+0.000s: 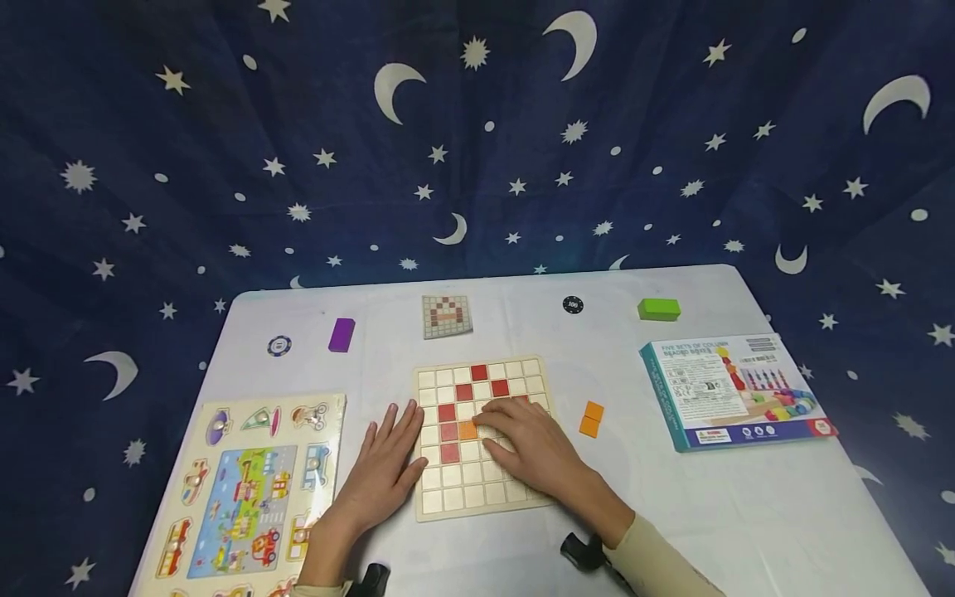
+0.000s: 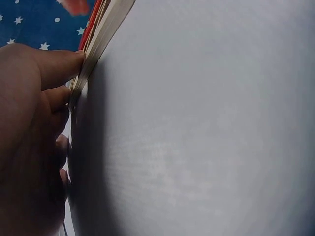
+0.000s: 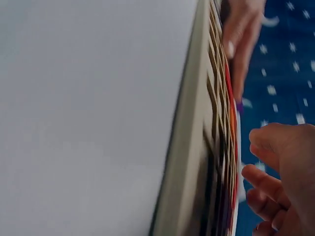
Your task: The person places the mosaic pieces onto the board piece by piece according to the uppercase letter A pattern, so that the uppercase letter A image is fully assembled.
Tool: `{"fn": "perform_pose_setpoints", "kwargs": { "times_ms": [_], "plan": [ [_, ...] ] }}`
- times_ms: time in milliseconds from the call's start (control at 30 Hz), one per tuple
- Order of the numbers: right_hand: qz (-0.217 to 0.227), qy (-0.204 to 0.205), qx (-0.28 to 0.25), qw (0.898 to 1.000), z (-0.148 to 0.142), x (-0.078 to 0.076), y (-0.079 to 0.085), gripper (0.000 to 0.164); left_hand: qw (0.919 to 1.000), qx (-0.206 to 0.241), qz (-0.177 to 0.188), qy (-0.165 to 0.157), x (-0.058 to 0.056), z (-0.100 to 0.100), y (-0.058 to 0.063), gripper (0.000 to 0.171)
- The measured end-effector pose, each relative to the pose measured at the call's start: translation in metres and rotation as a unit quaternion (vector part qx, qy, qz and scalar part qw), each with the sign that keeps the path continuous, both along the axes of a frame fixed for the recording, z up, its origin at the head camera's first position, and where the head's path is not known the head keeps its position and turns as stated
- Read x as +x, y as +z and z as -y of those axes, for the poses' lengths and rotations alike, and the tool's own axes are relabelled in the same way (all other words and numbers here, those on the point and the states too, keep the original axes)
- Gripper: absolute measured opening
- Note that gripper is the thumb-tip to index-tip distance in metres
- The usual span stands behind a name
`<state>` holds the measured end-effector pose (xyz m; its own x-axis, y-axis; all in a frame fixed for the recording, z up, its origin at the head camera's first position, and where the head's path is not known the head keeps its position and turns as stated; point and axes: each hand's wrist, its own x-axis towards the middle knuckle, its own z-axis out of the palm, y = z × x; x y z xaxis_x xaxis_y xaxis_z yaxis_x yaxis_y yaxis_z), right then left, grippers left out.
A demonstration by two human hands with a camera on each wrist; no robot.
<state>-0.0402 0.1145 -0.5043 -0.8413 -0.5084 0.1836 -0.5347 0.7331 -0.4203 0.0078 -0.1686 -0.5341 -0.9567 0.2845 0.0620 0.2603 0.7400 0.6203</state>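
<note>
A square grid board (image 1: 452,499) with pale cells lies on the white table. Red tiles (image 1: 446,413) fill several of its cells, and an orange tile (image 1: 467,429) sits beside the left column of red ones. My left hand (image 1: 382,474) rests with fingers extended along the board's left edge; its thumb touches the rim in the left wrist view. Over the board's right half is my right hand (image 1: 533,444), fingertips at the orange tile. In the right wrist view the right thumb and fingers (image 3: 266,184) are loosely bent and apart. This hand hides several cells.
Two loose orange tiles (image 1: 592,419) lie right of the board. Behind it is a small pattern card (image 1: 448,317). A picture puzzle (image 1: 337,414) lies left, a boxed toy (image 1: 701,390) right. Purple (image 1: 341,335) and green blocks (image 1: 659,309) and two round chips (image 1: 573,304) stand farther back.
</note>
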Motion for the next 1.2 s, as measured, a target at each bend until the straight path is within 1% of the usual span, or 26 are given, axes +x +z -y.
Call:
{"fn": "perform_pose_setpoints", "kwargs": {
  "times_ms": [133,233,333,400,500,567,633,733,767,833,900,967,1033,1200],
  "plan": [
    [-0.015,-0.059,-0.029,0.998,-0.040,-0.002,-0.001,0.028,0.9997,-0.022,0.010,-0.006,0.000,0.000,0.001,0.069],
    [-0.024,-0.093,-0.017,0.995,-0.075,-0.004,-0.002,0.031,0.9995,-0.027,0.013,-0.003,-0.001,0.001,0.003,0.068],
    [-0.019,-0.109,0.015,0.994,-0.106,-0.003,-0.004,0.034,0.9995,-0.022,0.022,0.002,-0.001,0.000,0.010,0.069],
    [-0.012,-0.114,0.033,0.993,-0.121,-0.002,-0.005,0.032,0.9992,-0.024,0.031,0.003,-0.002,-0.001,0.015,0.069],
    [-0.012,-0.119,0.049,0.992,-0.134,0.000,-0.006,0.030,0.9987,-0.030,0.041,0.003,-0.002,-0.002,0.018,0.070],
    [-0.021,-0.126,0.055,0.990,-0.139,0.001,-0.006,0.029,0.9990,-0.026,0.037,0.004,-0.002,-0.003,0.017,0.069],
    [-0.039,-0.135,0.063,0.988,-0.142,0.001,-0.005,0.029,0.9995,-0.018,0.027,0.004,-0.002,-0.002,0.013,0.068],
    [-0.078,-0.148,0.069,0.983,-0.144,0.000,-0.006,0.030,0.9999,-0.010,0.004,0.002,-0.001,-0.001,0.006,0.067],
    [-0.092,-0.151,0.066,0.982,-0.144,0.000,-0.006,0.030,1.0000,-0.009,0.002,0.002,-0.001,-0.001,0.005,0.067],
    [-0.113,-0.154,0.053,0.980,-0.142,-0.001,-0.007,0.032,0.9999,-0.013,0.008,0.001,-0.001,-0.001,0.006,0.068],
    [-0.125,-0.147,0.034,0.980,-0.136,-0.002,-0.008,0.033,0.9994,-0.020,0.027,0.001,-0.002,-0.002,0.011,0.068],
    [-0.126,-0.136,0.013,0.983,-0.126,-0.004,-0.009,0.033,0.9985,-0.027,0.047,0.005,-0.002,-0.003,0.016,0.069],
    [-0.118,-0.120,-0.006,0.986,-0.113,-0.005,-0.008,0.033,0.9977,-0.032,0.059,0.005,-0.003,-0.003,0.018,0.070],
    [-0.102,-0.065,-0.036,0.992,-0.073,-0.007,-0.005,0.029,0.9977,-0.028,0.062,0.004,-0.003,-0.004,0.017,0.071]
  ]
}}
